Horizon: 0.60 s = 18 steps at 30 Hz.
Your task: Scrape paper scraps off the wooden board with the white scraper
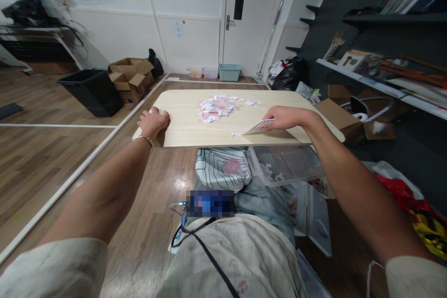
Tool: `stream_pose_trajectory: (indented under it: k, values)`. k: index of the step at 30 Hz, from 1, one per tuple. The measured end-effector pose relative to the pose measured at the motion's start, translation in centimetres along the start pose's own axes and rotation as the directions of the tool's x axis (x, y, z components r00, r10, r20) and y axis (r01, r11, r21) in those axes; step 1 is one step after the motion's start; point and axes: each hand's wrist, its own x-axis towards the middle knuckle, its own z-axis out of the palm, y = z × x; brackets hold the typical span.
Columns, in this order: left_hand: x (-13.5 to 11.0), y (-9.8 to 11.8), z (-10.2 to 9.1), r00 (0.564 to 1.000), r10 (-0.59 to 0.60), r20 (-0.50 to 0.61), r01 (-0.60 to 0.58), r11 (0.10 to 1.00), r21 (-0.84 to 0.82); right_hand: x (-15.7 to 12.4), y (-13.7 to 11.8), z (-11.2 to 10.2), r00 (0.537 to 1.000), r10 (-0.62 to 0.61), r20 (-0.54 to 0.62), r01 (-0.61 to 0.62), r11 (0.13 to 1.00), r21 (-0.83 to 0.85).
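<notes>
A low light-wood table stands in front of me with a heap of pink and white puzzle pieces near its middle. My left hand rests closed on the table's left front edge and grips it. My right hand hovers over the right front part of the tabletop, pinching a flat white card whose lower edge touches the wood. A single small piece lies just left of the card.
A clear plastic bin with loose pieces sits on the floor under the table's right side, beside a patterned cushion. A black bin and cardboard boxes stand at left; shelves line the right wall.
</notes>
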Motion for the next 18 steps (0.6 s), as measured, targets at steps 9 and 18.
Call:
stream_pose_trajectory:
  k: [9,18]
  values:
    - [0.07,-0.09,0.14,1.000,0.004,-0.005,-0.004,1.000,0.013,0.42,0.69,0.02,1.000,-0.019,-0.001,0.020,0.998,0.056]
    - [-0.09,0.12,-0.05,1.000,0.002,-0.003,-0.001,1.000,0.023,0.26,0.57,-0.08,1.000,-0.017,-0.010,0.017,0.997,0.071]
